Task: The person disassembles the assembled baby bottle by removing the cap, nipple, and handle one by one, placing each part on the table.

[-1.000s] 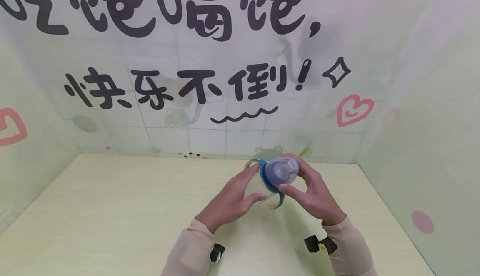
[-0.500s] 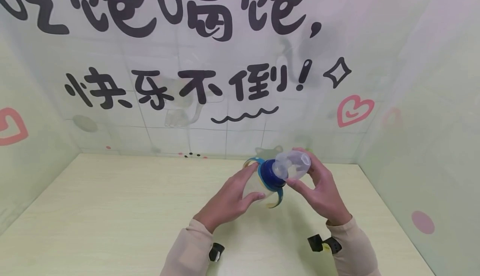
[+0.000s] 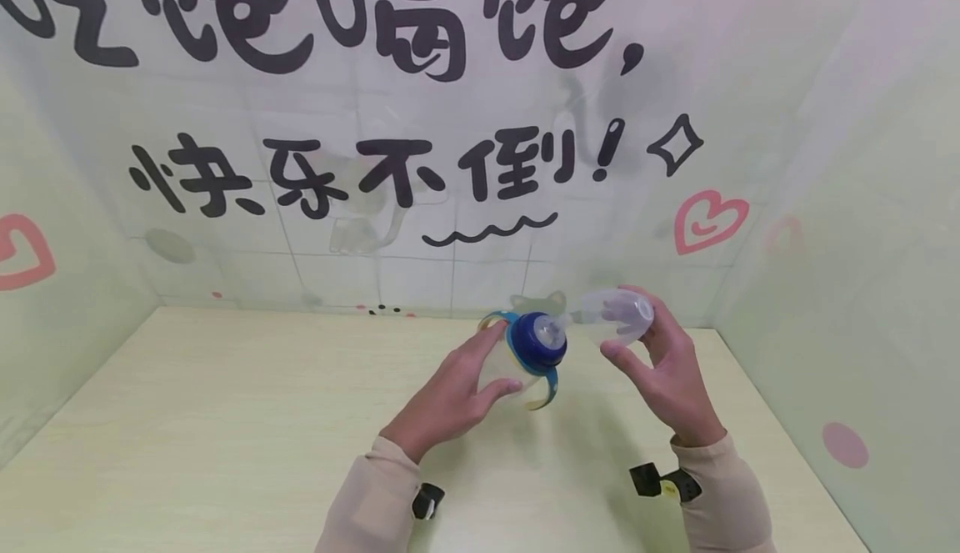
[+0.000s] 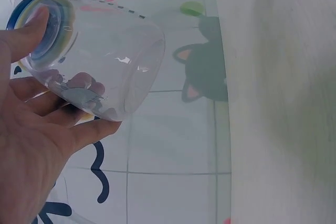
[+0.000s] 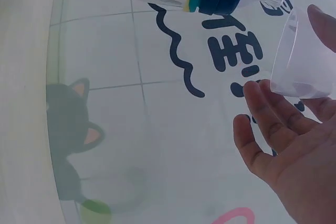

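Note:
A clear baby bottle point(image 3: 529, 351) with a dark blue collar and blue-and-yellow side handles is held tilted above the table by my left hand point(image 3: 448, 393). In the left wrist view the thumb presses near the collar while the fingers lie along the see-through body point(image 4: 118, 61). The bottle's clear nipple point(image 3: 550, 332) is uncovered and points up to the right. My right hand point(image 3: 670, 369) holds a translucent dome cap point(image 3: 618, 319) between thumb and fingers. As the right wrist view shows, the open rim of the cap point(image 5: 302, 64) faces the nipple, apart from it.
A pale wooden tabletop point(image 3: 262, 419) lies under both hands. Behind it stands a white wall point(image 3: 480, 278) with black lettering and cartoon prints. Side walls close in the table at left point(image 3: 60, 328) and right point(image 3: 862, 328).
My right hand has pulled the cap off the bottle's top and moved it to the right, baring the nipple. My left hand, with the bottle, has shifted slightly left.

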A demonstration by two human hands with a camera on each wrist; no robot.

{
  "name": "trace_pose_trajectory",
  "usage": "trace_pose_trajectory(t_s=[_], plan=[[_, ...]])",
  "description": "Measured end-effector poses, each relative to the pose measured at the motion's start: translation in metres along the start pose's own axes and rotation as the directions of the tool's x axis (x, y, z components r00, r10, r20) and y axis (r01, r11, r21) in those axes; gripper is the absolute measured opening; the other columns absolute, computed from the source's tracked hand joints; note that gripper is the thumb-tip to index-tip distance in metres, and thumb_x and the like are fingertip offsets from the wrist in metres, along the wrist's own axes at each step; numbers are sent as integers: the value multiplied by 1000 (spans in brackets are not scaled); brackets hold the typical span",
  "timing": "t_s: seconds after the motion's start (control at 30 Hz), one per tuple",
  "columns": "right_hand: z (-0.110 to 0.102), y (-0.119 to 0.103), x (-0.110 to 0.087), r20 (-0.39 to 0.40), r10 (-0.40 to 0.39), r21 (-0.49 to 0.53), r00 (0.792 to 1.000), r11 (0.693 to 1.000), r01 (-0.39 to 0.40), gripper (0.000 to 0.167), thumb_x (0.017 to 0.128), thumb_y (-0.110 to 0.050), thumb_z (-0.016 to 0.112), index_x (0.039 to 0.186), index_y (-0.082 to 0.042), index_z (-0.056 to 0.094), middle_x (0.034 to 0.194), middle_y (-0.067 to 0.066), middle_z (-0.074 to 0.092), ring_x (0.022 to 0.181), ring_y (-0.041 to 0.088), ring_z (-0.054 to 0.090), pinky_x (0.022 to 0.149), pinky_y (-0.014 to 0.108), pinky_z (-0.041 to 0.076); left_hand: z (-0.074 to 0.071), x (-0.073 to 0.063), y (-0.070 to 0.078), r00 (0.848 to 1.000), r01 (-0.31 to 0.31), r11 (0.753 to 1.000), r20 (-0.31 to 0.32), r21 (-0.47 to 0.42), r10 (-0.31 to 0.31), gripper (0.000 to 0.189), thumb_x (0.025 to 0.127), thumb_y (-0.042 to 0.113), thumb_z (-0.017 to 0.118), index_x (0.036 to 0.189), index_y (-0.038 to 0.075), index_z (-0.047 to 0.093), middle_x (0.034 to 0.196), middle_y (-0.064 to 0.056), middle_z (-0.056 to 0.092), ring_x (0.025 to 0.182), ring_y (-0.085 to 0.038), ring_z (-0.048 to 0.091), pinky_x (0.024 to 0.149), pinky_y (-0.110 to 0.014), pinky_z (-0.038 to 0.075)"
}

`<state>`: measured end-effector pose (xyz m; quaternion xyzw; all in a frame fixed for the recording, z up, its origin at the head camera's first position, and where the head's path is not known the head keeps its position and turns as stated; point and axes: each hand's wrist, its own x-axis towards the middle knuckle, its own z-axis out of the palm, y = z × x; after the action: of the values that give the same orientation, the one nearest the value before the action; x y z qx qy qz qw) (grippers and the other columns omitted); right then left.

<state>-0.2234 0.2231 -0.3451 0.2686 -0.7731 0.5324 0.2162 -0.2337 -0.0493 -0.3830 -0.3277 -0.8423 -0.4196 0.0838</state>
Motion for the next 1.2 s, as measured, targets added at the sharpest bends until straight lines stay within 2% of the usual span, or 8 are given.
trace_pose_trajectory(t_s=[0.1,0.27,0.47,0.63,0.93,1.07,1.2], plan=[[0,4,0,-18,38,-20,999,999,-39,60,87,11,68,142,-3,47,129,11,57,115,16,57,99,22,47,-2,0,0,1000,2,1000,-13,-15,-2,73,95,26,69,151,-5,33,155,-19,37,144,-31,33,118,-46,29],[5,13,0,-17,128,-142,992,981,-129,57,88,-3,74,140,-9,50,128,5,59,112,17,59,95,24,49,-4,1,0,1000,10,1000,-26,-25,-10,73,95,24,69,151,-6,33,154,-20,39,144,-31,35,118,-46,29],[15,26,-2,35,168,-229,985,961,-155,56,88,-14,77,138,-13,51,127,6,61,114,29,60,91,44,50,-6,0,0,999,12,999,-31,-38,-14,74,95,23,69,152,-6,32,154,-20,39,144,-30,34,118,-45,29],[23,37,-5,91,210,-230,974,955,-185,56,88,-18,77,138,-14,52,124,6,63,115,28,60,89,49,49,-8,0,1,999,15,999,-34,-42,-17,74,95,23,69,152,-5,31,154,-20,38,144,-30,34,118,-45,28],[43,54,-13,220,288,-286,932,933,-220,59,85,-25,81,136,-16,54,122,4,65,109,23,59,87,43,48,-11,-1,-1,998,-23,998,-66,-52,20,75,94,21,70,152,-6,31,150,-22,44,141,-31,39,118,-47,29],[53,60,-17,295,297,-280,908,936,-216,63,83,-23,82,138,-14,52,121,3,66,109,22,60,93,46,49,-11,-1,-2,997,-36,998,-70,-56,32,75,94,22,70,152,-5,31,150,-21,44,141,-31,39,117,-47,30],[61,61,-20,338,334,-305,880,923,-233,64,83,-26,82,138,-13,52,118,1,66,111,22,60,97,48,48,-12,-1,-3,997,-34,998,-68,-60,30,75,94,22,70,152,-4,31,151,-20,44,141,-31,39,117,-49,30]])
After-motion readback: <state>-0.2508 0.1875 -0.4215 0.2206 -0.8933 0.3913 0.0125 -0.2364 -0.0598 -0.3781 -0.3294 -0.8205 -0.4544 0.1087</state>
